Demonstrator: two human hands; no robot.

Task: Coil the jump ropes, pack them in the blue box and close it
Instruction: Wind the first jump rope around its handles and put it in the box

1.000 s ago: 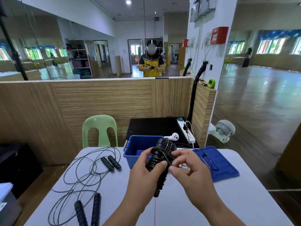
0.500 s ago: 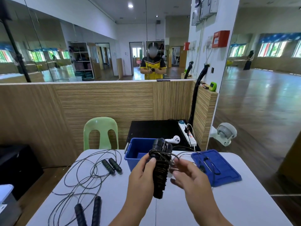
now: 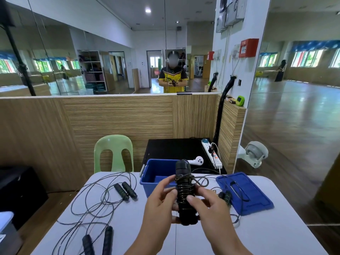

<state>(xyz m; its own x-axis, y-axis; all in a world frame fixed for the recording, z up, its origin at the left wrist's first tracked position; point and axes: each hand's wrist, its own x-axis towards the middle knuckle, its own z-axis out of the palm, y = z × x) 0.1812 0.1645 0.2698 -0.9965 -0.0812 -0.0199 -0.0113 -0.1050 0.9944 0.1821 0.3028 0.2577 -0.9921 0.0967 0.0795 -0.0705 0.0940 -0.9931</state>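
I hold a black jump rope (image 3: 184,192) upright over the table, its thin cord wound around the paired handles. My left hand (image 3: 161,201) grips the handles from the left. My right hand (image 3: 207,205) pinches the wound cord from the right, and a loose loop of cord sticks out near the top. Behind the bundle stands the open blue box (image 3: 156,173). Its blue lid (image 3: 244,192) lies flat to the right. Two uncoiled ropes sprawl on the left: one with handles (image 3: 126,190) near the middle, another with handles (image 3: 97,242) at the front edge.
The white table (image 3: 128,227) fills the foreground. A pale green plastic chair (image 3: 113,153) stands behind its left side. A black side table (image 3: 176,148) behind carries a power strip (image 3: 211,153) and a white controller (image 3: 196,160). A wood-panelled partition and mirrors lie beyond.
The bundle has gone from tilted to upright, and my right hand has come back onto the cord after swinging out to the side. More cord sits wound on the handles.
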